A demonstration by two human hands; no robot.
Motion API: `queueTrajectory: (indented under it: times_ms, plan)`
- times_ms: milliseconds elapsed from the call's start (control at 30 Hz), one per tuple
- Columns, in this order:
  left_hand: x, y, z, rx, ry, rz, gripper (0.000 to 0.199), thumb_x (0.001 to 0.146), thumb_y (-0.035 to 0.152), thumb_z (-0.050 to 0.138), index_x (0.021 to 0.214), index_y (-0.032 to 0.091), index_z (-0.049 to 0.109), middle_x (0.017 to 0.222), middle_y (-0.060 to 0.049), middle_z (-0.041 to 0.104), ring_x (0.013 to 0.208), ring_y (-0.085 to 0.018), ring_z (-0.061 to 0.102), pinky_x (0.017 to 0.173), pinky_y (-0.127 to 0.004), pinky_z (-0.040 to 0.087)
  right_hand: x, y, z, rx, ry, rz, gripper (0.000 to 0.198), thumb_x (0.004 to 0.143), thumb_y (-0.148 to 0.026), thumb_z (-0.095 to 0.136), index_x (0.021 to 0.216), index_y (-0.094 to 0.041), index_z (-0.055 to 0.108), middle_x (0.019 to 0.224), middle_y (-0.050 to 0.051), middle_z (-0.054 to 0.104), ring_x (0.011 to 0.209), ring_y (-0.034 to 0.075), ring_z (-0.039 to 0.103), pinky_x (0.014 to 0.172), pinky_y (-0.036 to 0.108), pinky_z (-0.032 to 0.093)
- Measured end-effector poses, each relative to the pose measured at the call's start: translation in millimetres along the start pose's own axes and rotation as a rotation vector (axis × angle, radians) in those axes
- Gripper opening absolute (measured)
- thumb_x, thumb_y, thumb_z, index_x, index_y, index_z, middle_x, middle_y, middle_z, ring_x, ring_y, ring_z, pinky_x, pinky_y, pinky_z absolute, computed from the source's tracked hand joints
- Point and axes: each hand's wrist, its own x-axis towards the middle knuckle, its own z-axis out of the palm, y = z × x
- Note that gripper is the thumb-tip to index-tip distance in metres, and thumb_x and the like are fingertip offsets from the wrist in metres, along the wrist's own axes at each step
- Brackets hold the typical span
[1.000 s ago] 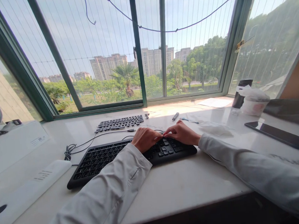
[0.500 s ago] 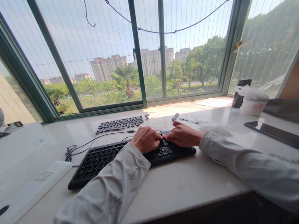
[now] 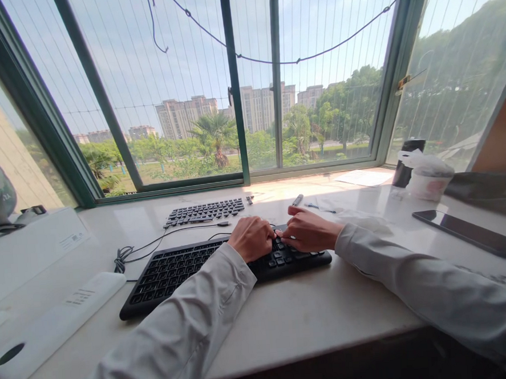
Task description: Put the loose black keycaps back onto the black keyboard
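A black keyboard point(image 3: 172, 273) lies at a slant on the white counter, its left part showing bare key sockets without caps. Several keycaps point(image 3: 278, 260) sit on its right part. Over that right part, my left hand point(image 3: 252, 238) is curled, with the fingertips down at the keys. My right hand point(image 3: 309, 230) meets it from the other side, fingers bent, its tips at the same keys and close to the left fingertips. Whatever the fingertips pinch is too small and hidden to name. Behind the keyboard, loose black keycaps point(image 3: 207, 210) are laid out in rows.
A coiled black cable point(image 3: 122, 257) lies left of the keyboard, near a long white plastic device point(image 3: 64, 321) and a white box point(image 3: 29, 243). On the right are a phone point(image 3: 470, 232), a bagged cup point(image 3: 430, 181) and a dark bottle point(image 3: 406, 166). A small screwdriver point(image 3: 320, 208) lies behind my right hand.
The view has shifted slightly. Both hands stay at the same keys on the keyboard's right part, with only small finger movement.
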Motion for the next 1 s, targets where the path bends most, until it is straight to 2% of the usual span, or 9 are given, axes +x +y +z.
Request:
queueTrajectory:
  times_ms: [233, 367, 533, 700, 1000]
  plan:
    - [0, -1, 4, 0.039, -0.006, 0.049, 0.029, 0.072, 0.023, 0.050, 0.083, 0.027, 0.077, 0.076, -0.009, 0.072, 0.073, -0.023, 0.066, 0.066, -0.033, 0.046, 1, -5, -2, -0.008, -0.031, 0.008, 0.036, 0.089, -0.025, 0.044, 0.064, -0.018, 0.070, 0.057, 0.005, 0.065, 0.049, 0.012, 0.040, 0.074, 0.034, 0.027]
    - [-2, -2, 3, 0.071, 0.020, 0.089, 0.029, 0.073, 0.024, 0.049, 0.083, 0.029, 0.076, 0.073, -0.008, 0.071, 0.071, -0.024, 0.066, 0.062, -0.033, 0.044, -6, -2, 3, 0.047, -0.001, 0.095, 0.038, 0.093, -0.031, 0.039, 0.079, -0.021, 0.073, 0.060, 0.005, 0.066, 0.052, 0.012, 0.047, 0.076, 0.034, 0.027]
    - [-1, -4, 0, 0.122, 0.073, -0.021, 0.032, 0.078, 0.025, 0.045, 0.081, 0.025, 0.077, 0.074, -0.010, 0.071, 0.071, -0.024, 0.066, 0.063, -0.034, 0.045, -12, 2, 10, 0.081, 0.087, 0.224, 0.037, 0.093, -0.037, 0.041, 0.093, -0.022, 0.074, 0.058, 0.004, 0.065, 0.053, 0.012, 0.048, 0.076, 0.033, 0.027]
    - [-1, -6, 0, 0.125, 0.083, -0.132, 0.033, 0.078, 0.024, 0.045, 0.089, 0.026, 0.076, 0.078, -0.010, 0.072, 0.076, -0.023, 0.066, 0.069, -0.035, 0.047, -12, 2, 13, 0.159, 0.064, 0.152, 0.036, 0.093, -0.036, 0.041, 0.090, -0.026, 0.075, 0.060, 0.003, 0.067, 0.052, 0.012, 0.045, 0.075, 0.033, 0.027]
    - [-2, -7, 2, 0.119, 0.070, -0.142, 0.033, 0.077, 0.024, 0.045, 0.087, 0.027, 0.076, 0.078, -0.009, 0.072, 0.077, -0.024, 0.067, 0.070, -0.036, 0.047, -18, 3, 7, 0.299, 0.115, -0.009, 0.028, 0.087, -0.033, 0.049, 0.094, -0.028, 0.075, 0.054, 0.000, 0.059, 0.051, 0.010, 0.043, 0.076, 0.033, 0.027]
